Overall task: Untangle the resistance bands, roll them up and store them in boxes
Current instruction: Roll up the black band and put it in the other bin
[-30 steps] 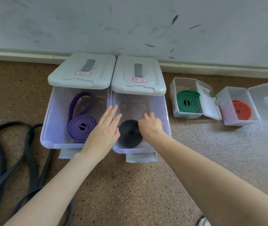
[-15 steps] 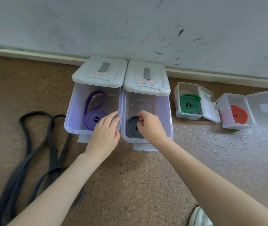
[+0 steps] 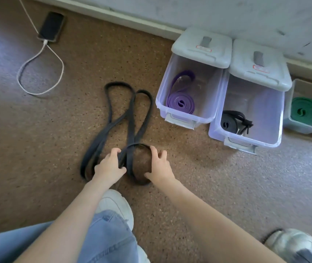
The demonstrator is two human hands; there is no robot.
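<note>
Bare floor [image 3: 37, 139] left of black band [image 3: 130, 114]; boxes [image 3: 187, 95] crowd its right, phone [image 3: 51, 26] and cable [image 3: 39, 73] far left.

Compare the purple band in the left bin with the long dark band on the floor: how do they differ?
The purple rubber band is mostly rolled into a coil; the long dark rubber band sprawls in crossed loops. The purple one sits inside a clear plastic bin; the dark one lies on the floor. Both are flat loop bands.
</note>
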